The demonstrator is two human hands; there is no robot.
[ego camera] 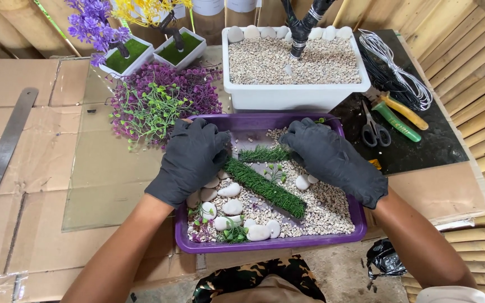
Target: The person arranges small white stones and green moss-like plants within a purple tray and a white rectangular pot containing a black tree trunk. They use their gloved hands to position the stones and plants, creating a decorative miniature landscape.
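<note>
Pressing down with both gloved hands, left hand and right hand, palms flat, fingers spread, grasping nothing, onto gravel inside the purple tray beside the artificial grass strip; spreading evenly, sparing the white stones.

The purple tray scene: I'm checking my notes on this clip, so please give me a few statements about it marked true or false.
1. Both hands, the left hand and the right hand, wear black gloves. True.
2. The purple tray holds only sand. False: it holds gravel, white stones and a green grass strip.
3. The scissors lie right of the tray. True.
4. The white planter is empty. False: it is filled with gravel.
</note>
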